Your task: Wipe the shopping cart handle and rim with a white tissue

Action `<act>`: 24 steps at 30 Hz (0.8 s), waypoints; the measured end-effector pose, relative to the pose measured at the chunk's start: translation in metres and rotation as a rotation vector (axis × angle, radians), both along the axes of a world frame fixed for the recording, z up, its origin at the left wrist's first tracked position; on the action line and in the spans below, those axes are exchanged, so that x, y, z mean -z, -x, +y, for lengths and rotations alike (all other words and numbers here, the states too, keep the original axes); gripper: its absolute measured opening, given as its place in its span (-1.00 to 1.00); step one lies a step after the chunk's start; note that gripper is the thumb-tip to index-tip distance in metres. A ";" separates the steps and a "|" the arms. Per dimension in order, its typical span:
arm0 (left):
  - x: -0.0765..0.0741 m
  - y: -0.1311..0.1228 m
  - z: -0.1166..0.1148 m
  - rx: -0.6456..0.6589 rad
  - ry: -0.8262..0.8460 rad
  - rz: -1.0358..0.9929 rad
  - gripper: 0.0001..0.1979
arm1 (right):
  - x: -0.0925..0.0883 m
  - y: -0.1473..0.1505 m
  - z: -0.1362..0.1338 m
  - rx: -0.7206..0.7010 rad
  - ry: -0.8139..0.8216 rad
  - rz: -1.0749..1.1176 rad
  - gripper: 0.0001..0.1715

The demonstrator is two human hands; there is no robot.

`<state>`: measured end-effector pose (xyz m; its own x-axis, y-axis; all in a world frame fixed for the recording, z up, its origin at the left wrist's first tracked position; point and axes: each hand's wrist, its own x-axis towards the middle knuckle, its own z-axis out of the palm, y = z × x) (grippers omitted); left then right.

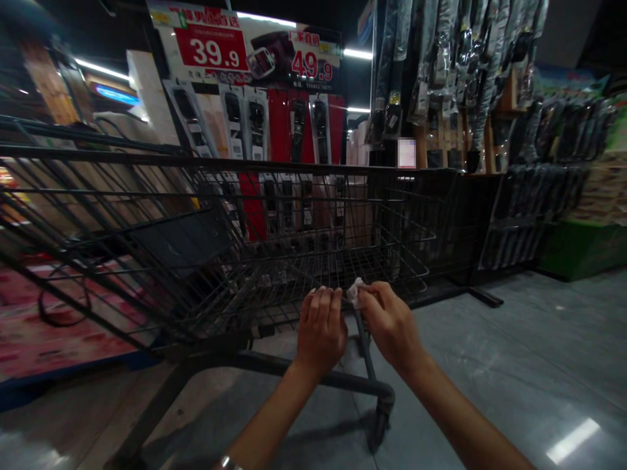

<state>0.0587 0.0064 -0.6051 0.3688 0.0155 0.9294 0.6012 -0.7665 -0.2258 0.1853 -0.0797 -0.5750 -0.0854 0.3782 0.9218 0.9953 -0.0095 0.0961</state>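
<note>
A dark metal shopping cart (215,360) stands side-on before me, its wire basket above a tubular base frame. My left hand (323,326) is at the lower front corner of the basket, its fingers curled together over the bottom wire. Just to the right, my right hand (389,320) is closed in a pinch on a crumpled white tissue (356,292), pressed against the basket's lower corner. The fingertips of both hands are partly hidden. Below them is the cart's front caster wheel (378,427).
Behind the cart, packaged belts (321,127) hang on a rack under a price sign (210,49). More wrapped belts (441,59) hang at the right, near a green display base (575,251). Pink packages (93,326) are stacked at the left. The floor (519,365) is grey and shiny.
</note>
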 end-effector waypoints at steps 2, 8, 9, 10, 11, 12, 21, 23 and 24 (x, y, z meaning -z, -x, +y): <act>0.000 -0.001 -0.001 -0.001 0.021 -0.001 -0.55 | -0.004 -0.007 -0.009 0.078 -0.025 -0.006 -0.75; 0.001 -0.003 -0.004 0.002 0.016 -0.014 -0.55 | -0.024 -0.001 -0.014 0.006 -0.150 0.046 -0.79; 0.001 -0.003 -0.005 0.003 0.015 -0.023 -0.55 | -0.024 0.004 -0.010 -0.029 -0.133 0.035 -0.77; 0.002 -0.002 -0.005 0.004 0.014 -0.033 -0.56 | -0.023 0.009 -0.005 -0.059 -0.107 0.027 -0.75; 0.002 -0.001 -0.005 0.005 0.014 -0.044 -0.57 | -0.021 0.014 0.000 -0.083 -0.084 0.020 -0.74; 0.002 -0.001 -0.005 0.006 0.014 -0.054 -0.59 | -0.018 0.018 0.004 -0.102 -0.066 0.013 -0.72; 0.001 0.007 -0.004 0.014 0.009 -0.011 -0.54 | -0.001 0.011 0.003 -0.099 -0.003 0.003 -0.71; 0.000 0.007 -0.005 0.014 0.028 -0.002 -0.50 | 0.002 0.000 -0.003 -0.073 0.013 0.008 -0.70; -0.001 0.007 -0.005 0.015 0.035 0.004 -0.46 | 0.003 -0.005 -0.006 -0.058 0.020 0.014 -0.70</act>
